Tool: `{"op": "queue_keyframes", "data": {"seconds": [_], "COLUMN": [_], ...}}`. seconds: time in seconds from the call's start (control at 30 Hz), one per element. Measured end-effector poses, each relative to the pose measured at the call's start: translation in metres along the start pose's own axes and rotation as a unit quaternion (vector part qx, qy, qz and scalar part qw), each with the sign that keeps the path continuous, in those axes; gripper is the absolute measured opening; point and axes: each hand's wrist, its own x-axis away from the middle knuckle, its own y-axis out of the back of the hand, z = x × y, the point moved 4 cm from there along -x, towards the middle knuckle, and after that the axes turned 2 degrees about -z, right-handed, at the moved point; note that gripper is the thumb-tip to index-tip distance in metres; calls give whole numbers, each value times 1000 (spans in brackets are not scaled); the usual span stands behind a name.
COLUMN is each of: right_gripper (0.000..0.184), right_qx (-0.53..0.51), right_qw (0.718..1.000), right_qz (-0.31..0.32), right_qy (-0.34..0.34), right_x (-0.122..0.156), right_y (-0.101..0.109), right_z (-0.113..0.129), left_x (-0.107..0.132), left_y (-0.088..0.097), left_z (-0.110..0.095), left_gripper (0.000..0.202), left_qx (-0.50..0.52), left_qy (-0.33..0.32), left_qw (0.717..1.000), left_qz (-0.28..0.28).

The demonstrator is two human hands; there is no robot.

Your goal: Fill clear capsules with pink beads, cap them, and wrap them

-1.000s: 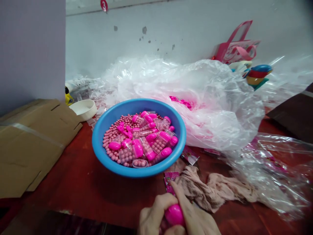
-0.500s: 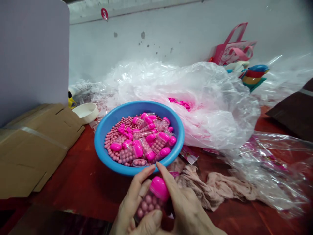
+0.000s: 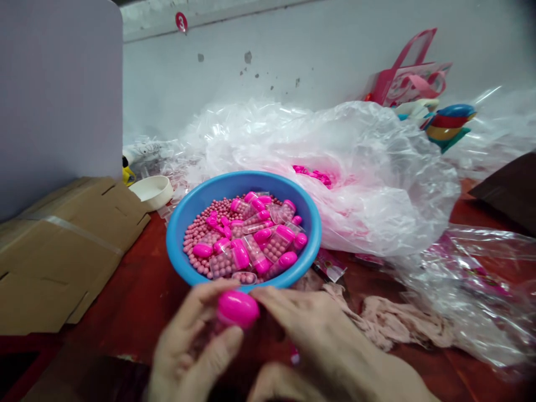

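- Left hand [image 3: 188, 340]: fingers curled over and thumb under the capsule, closed on its lower end, at the front edge of the worktop.
- Right hand [image 3: 322, 335]: fingers pressed against the side of the capsule's cap, so both hands are together on it.
- Capsule [image 3: 238, 309]: glossy hot-pink cap showing, body mostly hidden by the left hand; held between the hands just in front of the bowl's near rim, not touching it as far as can be seen.
- Blue plastic bowl [image 3: 240, 180]: near the middle of the worktop, holding loose pink beads [image 3: 201, 231] and filled pink-capped capsules [image 3: 278, 243].
- Red worktop [image 3: 134, 279]: bears everything listed below.
- Flattened cardboard [image 3: 62, 251]: left edge, taped across.
- White dish [image 3: 153, 191]: back-left, just beyond the cardboard.
- Crumpled clear plastic sheeting [image 3: 377, 184]: along the back edge, behind the bowl, with pink pieces [image 3: 314, 176] lying in a fold.
- Beige cloth [image 3: 402, 324]: front-right, beside the right hand.
- Printed sachet [image 3: 330, 266]: just right of the bowl.
- Pink tote bag [image 3: 406, 75]: back-right corner, against the wall, near a striped toy [image 3: 448, 125].
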Motion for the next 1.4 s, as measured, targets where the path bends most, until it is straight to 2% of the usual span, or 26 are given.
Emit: {"op": "queue_keyframes", "data": {"seconds": [0.03,0.1,0.17,0.2,0.23,0.3,0.37,0.5,0.63,0.77,0.87,0.97,1.03,1.1,1.17,1.23,1.33,1.4], "right_gripper": [32,20,10,14,17,19,18,27,31,35,36,33,29,27,28,26,23,25], "right_qx": [-26,-1,44,56,60,51,33,-7,-74,-129,-145,-161,-174,-190,-210,-234,-272,-290], "right_qw": [999,999,998,995,993,991,990,982,975,966,965,966,966,966,965,963,956,954], "right_qz": [-20,-29,24,56,78,93,104,140,171,188,174,160,151,137,112,84,51,24], "right_qy": [-7,-20,-50,-64,-72,-77,-91,-129,-124,-121,-129,-127,-119,-112,-111,-107,-94,-77], "right_x": [-10,-25,-35,-38,-40,-45,-49,-61,-69,-73,-74,-73,-72,-71,-71,-72,-74,-76], "right_y": [8,16,12,8,4,0,0,2,1,-2,-3,-6,-6,-5,-2,4,13,19], "right_z": [-3,-14,-27,-33,-37,-40,-40,-43,-53,-62,-65,-65,-64,-62,-61,-57,-49,-43], "left_x": [-11,-36,-63,-76,-88,-108,-119,-121,-115,-108,-102,-97,-94,-93,-95,-98,-103,-104], "left_y": [7,19,27,29,29,24,20,15,13,14,8,-2,-9,-13,-12,-7,-1,-1], "left_z": [-8,-22,-29,-30,-30,-26,-23,-23,-27,-31,-33,-30,-29,-29,-33,-37,-40,-38], "left_gripper": [37,36,29,24,21,17,19,31,45,43,34,12,8,10,8,4,7,7], "left_qx": [-7,-31,-70,-93,-125,-206,-262,-340,-390,-378,-371,-421,-438,-422,-378,-307,-148,-18], "left_qy": [-26,-105,-166,-182,-191,-193,-191,-200,-198,-171,-220,-294,-326,-324,-301,-268,-185,-104], "left_qw": [999,992,981,976,972,959,942,901,862,857,850,814,793,801,836,884,950,974], "left_qz": [-34,-59,-76,-69,-50,25,91,179,255,305,304,271,269,274,260,230,204,198]}}
